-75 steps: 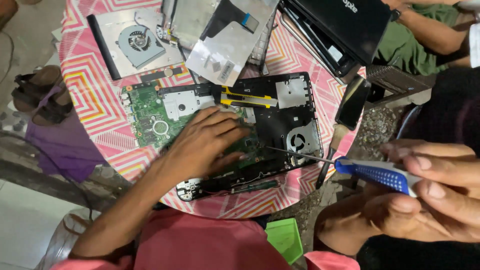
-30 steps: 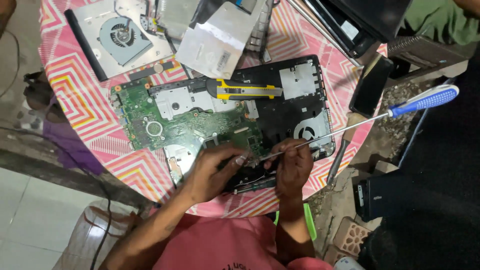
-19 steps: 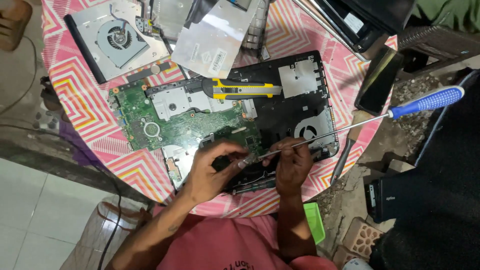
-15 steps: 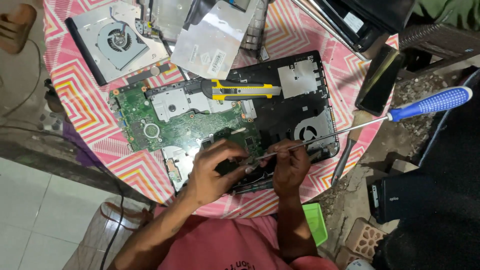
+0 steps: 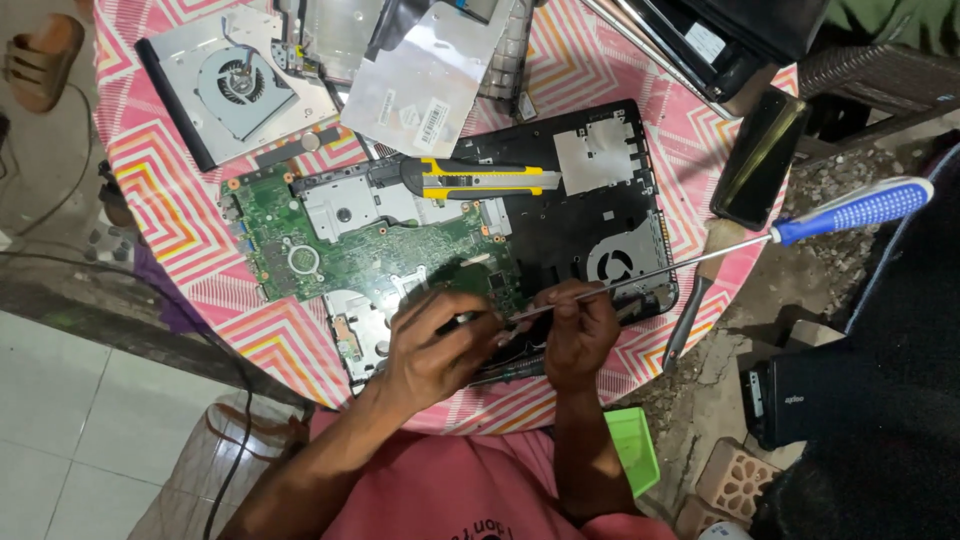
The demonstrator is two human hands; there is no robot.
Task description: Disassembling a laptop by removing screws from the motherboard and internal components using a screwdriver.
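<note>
Hands are bunched together at the near edge of the opened laptop (image 5: 560, 230) on the pink table (image 5: 170, 190). A long blue-handled screwdriver (image 5: 760, 240) is pinched along its shaft by the right hand (image 5: 580, 335). Something small and dark is gripped in the closed left hand (image 5: 435, 350). A small part is likely being loosened by the green board (image 5: 370, 245); a steady tip is called for next.

The right hand (image 5: 580, 335), earlier off at the side gripping the screwdriver (image 5: 850, 212) by its handle, is now pinching its shaft low over the laptop (image 5: 590, 215). The left hand (image 5: 440, 345) is sliding from the board (image 5: 370, 250) toward the near edge, beside the right.
</note>
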